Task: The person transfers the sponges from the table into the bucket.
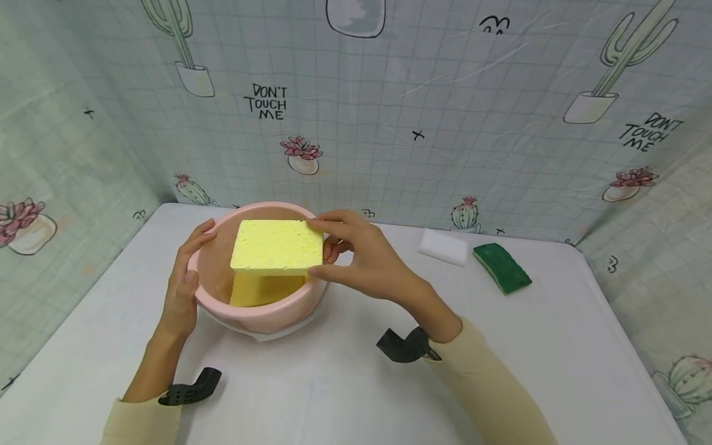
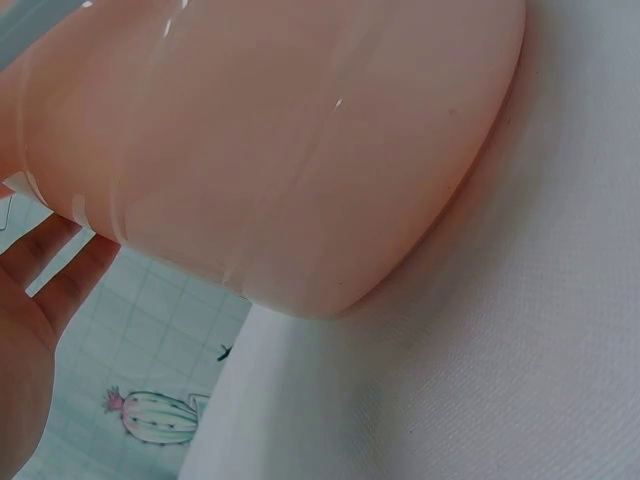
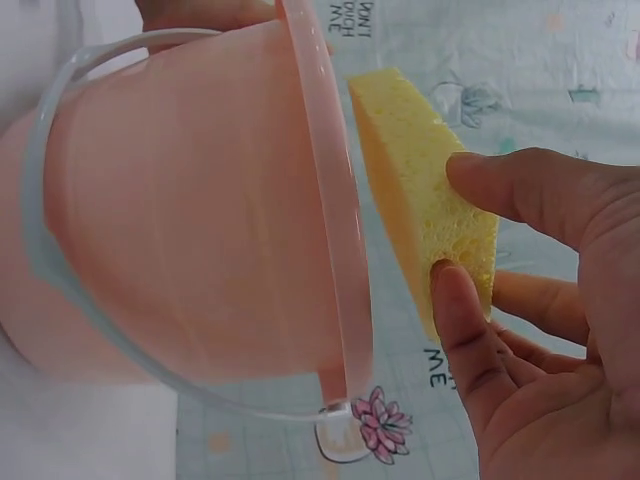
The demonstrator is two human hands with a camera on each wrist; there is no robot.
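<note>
A pink bucket (image 1: pixel 292 312) stands at the left of the table. My left hand (image 1: pixel 180 287) rests along its left side, thumb at the rim; in the left wrist view two straight fingers (image 2: pixel 75 280) touch the outer wall. Over the bucket's mouth, my right hand (image 1: pixel 364 256) pinches the right end of a pale yellow sponge (image 1: pixel 277 246) between thumb and fingers. The right wrist view shows that sponge (image 3: pixel 440 190) raised above the rim. Below it, inside the bucket, lies a deeper yellow block (image 1: pixel 264 292), its upper part hidden by the held sponge.
A white sponge-like block (image 1: pixel 444 246) and a green scouring sponge (image 1: pixel 502 267) lie right of the bucket on the white table (image 1: pixel 311 395). The bucket's pale handle (image 3: pixel 45 215) hangs down its near side. A cactus-print curtain (image 1: pixel 389 111) stands behind the table.
</note>
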